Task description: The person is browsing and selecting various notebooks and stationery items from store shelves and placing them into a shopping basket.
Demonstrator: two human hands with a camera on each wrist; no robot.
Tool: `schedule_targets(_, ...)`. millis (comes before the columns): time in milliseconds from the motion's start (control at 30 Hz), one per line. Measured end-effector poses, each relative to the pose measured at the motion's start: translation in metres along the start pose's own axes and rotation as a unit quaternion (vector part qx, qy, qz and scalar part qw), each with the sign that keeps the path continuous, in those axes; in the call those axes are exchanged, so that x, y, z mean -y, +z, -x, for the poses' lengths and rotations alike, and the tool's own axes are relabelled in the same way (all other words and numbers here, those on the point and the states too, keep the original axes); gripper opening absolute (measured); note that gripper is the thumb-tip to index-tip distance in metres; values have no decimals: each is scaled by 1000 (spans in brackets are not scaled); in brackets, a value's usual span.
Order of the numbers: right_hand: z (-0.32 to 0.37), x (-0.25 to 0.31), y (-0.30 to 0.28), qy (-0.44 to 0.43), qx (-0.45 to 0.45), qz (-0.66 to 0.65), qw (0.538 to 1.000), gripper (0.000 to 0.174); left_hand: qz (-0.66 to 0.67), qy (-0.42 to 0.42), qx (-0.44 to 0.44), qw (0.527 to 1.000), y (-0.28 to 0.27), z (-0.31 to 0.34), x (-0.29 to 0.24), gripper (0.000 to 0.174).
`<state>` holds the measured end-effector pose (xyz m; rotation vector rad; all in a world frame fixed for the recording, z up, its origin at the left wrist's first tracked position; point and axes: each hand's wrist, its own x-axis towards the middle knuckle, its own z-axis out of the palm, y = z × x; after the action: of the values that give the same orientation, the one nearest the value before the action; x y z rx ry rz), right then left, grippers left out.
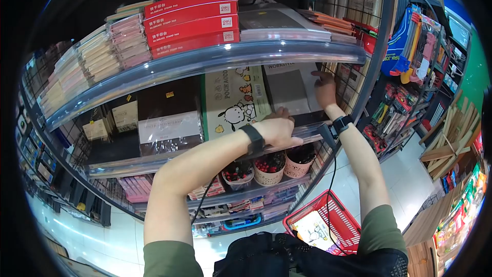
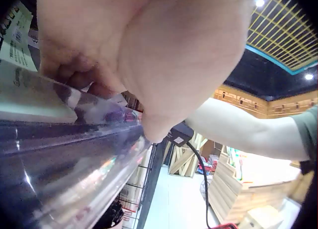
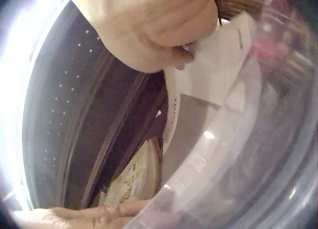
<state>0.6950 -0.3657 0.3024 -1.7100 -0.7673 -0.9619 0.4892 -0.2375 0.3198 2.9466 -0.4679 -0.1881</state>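
A pale notebook with a grey panel and "WORKSTYLE" lettering (image 1: 289, 90) stands at the right end of the middle shelf. My right hand (image 1: 325, 92) is at its upper right edge, with bent fingers pinching the cover there. In the right wrist view, a fingertip (image 3: 184, 57) lies against the notebook (image 3: 208, 75). My left hand (image 1: 277, 129) rests at the notebook's lower left, over the clear shelf lip (image 1: 310, 132). The left wrist view has the thumb (image 2: 155, 129) at the lip and the other fingers behind it. A green-edged Pochacco book (image 1: 230, 107) stands just left of the notebook.
Red stamp pad boxes (image 1: 192, 23) are stacked on the shelf above. Dark packaged notebooks (image 1: 169, 123) stand farther left. Below are pots of red berries (image 1: 269, 166). A red basket (image 1: 353, 225) sits on the floor, and a wire grid (image 1: 359, 92) closes the shelf's right end.
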Motion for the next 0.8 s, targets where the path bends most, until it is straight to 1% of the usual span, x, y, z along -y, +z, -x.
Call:
schedule_targets(67,3,-12,8,-54,75,130,987,31,-77,-30,-63,995,5,-9,4,83)
schedule_targets(100,9,-4,5,-132,74,215,965,37,-72,-30,-58,995,4,-14,6,86)
schedule_targets(133,14,15,-3,-132,75,215,965,37,-71,-31,-59,995,0,-17,6,86)
schedule_targets(167,16,38,-13,-86,174,222,956,36,-83,-45,-35,995,-3,-21,5,87)
schedule_targets(200,19,48,-18,-38,272,227,935,35,-95,-60,-9,994,-6,-24,4,89)
schedule_targets(233,25,43,-18,-68,321,208,922,34,-82,-56,-17,995,-8,-25,4,92)
schedule_targets(267,29,41,-20,-66,327,206,920,34,-72,-56,-18,996,-9,-25,6,93)
schedule_targets(333,39,40,-19,-69,396,181,898,31,-56,5,-30,998,-14,-23,8,90)
schedule_targets(367,41,40,-22,-71,388,200,897,30,8,-26,19,999,-18,-20,5,80)
schedule_targets(400,40,44,-26,-47,399,188,896,29,12,-31,22,999,-15,-7,0,80)
schedule_targets(467,42,44,-33,-47,370,167,913,27,18,15,-99,995,1,30,-7,70)
schedule_targets(500,47,37,-33,-62,336,149,928,25,-34,55,-181,981,8,54,-9,63)
schedule_targets(533,48,32,-32,-69,324,149,932,24,-58,98,-252,961,16,71,-2,61)
schedule_targets(600,50,47,-33,-90,295,129,943,24,-60,60,-286,955,11,111,1,56)
schedule_targets(633,51,59,-33,-89,296,126,943,24,-74,26,-305,949,15,123,11,54)
schedule_targets(667,54,73,-29,-55,310,76,946,25,-86,-7,-324,942,18,135,21,53)
schedule_targets(700,56,89,-25,-20,324,26,946,27,-59,-97,-266,957,13,151,21,50)
schedule_targets(733,58,104,-20,-17,325,24,945,27,-98,-85,-329,935,19,158,34,49)
schedule_targets(800,63,132,-11,86,382,-3,920,32,-110,-71,-376,917,24,174,51,48)
